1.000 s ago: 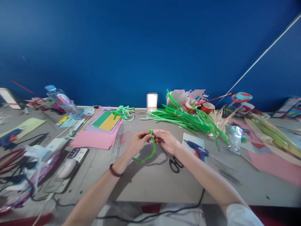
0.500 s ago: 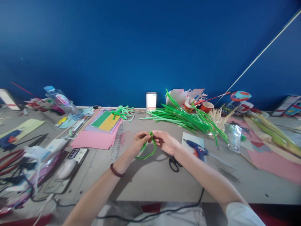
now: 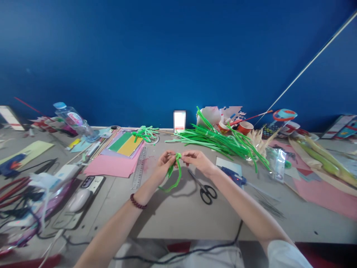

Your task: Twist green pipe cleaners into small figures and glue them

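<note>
A bright green pipe cleaner point(image 3: 178, 176) is twisted into a small knot at its top, and its long tail curves down below my hands. My left hand point(image 3: 166, 162) pinches the knotted part from the left. From the other side, the thumb and fingertips of my right hand point(image 3: 196, 160) are closed on the same knot. Black-handled scissors point(image 3: 206, 191) lie on the table just below my right hand. Behind my hands spreads a big pile of green pipe cleaners point(image 3: 217, 139). A smaller bunch of bent green pipe cleaners point(image 3: 146, 134) sits at the back left.
A clear ruler point(image 3: 139, 167) and pink paper point(image 3: 110, 166) lie left of my hands. A blue glue gun point(image 3: 235, 176) rests at right on white card. Farther left are a phone point(image 3: 95, 184), a mouse point(image 3: 80, 200) and a bottle point(image 3: 74, 119). A lit screen point(image 3: 179, 121) stands against the blue wall.
My right hand has shifted slightly up and left, uncovering more of the scissors. The green loop has dropped into a hanging tail, and the knot now shows between my fingertips.
</note>
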`<state>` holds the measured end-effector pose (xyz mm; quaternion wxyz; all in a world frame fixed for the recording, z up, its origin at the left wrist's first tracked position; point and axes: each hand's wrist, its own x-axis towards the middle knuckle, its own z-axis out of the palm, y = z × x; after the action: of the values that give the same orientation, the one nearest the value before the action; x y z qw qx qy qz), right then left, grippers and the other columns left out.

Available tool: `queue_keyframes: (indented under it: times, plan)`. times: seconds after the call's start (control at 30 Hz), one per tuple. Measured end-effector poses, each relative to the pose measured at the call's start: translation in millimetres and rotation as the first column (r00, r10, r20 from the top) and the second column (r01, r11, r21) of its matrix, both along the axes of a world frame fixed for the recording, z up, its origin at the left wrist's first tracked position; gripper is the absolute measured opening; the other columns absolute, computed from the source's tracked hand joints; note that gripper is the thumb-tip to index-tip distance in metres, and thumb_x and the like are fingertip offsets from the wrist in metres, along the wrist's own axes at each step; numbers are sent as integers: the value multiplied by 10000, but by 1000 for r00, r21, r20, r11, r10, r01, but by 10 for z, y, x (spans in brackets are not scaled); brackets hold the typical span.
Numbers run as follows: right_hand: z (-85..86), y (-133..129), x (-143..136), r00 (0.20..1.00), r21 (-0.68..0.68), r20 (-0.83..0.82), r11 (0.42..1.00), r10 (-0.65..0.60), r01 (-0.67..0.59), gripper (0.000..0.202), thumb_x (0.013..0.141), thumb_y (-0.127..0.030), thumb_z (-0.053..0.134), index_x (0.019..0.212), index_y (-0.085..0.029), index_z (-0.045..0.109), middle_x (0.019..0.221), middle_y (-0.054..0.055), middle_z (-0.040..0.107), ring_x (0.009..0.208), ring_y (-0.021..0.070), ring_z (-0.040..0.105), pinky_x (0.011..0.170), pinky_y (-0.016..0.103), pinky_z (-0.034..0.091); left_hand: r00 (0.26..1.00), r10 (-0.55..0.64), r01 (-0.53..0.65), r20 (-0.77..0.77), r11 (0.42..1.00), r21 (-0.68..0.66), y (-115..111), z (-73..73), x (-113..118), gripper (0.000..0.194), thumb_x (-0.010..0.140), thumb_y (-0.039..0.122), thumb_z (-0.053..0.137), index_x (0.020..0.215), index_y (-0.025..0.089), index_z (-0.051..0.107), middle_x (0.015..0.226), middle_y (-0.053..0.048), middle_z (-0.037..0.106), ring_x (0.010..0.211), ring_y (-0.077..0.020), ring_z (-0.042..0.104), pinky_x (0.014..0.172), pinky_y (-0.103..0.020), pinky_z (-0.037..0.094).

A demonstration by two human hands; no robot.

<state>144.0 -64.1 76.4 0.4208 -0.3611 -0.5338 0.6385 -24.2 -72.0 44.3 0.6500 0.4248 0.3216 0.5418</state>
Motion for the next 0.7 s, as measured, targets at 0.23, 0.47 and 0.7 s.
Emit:
queue_keyframes:
  times: [0.23,0.47,0.7]
  plan:
    - [-10,-51,-88,994,156,-33,982,-101,105,171,620,-333,765,672,-185,699,688,-16,553,576,85,462,559,243,390,994,-87,94,71,991,-99,-38,-7,-3,350,645,368,774,833,180,548,531,42,575,446,-79,514,446,-186,377]
    - [-114,-80,-153,963,271,-126,926,-238,264,125,632,-329,767,632,-226,695,718,5,550,667,139,536,634,294,457,993,-93,99,67,991,-92,-84,43,32,344,627,386,782,743,167,543,527,39,575,431,-75,517,436,-187,385]
    - [-169,-160,-238,922,259,-151,886,-357,385,77,665,-304,744,647,-239,706,716,10,581,682,143,522,649,289,437,994,-83,90,77,992,-93,-108,93,53,351,606,378,796,701,162,536,464,57,534,398,-67,489,398,-175,348]
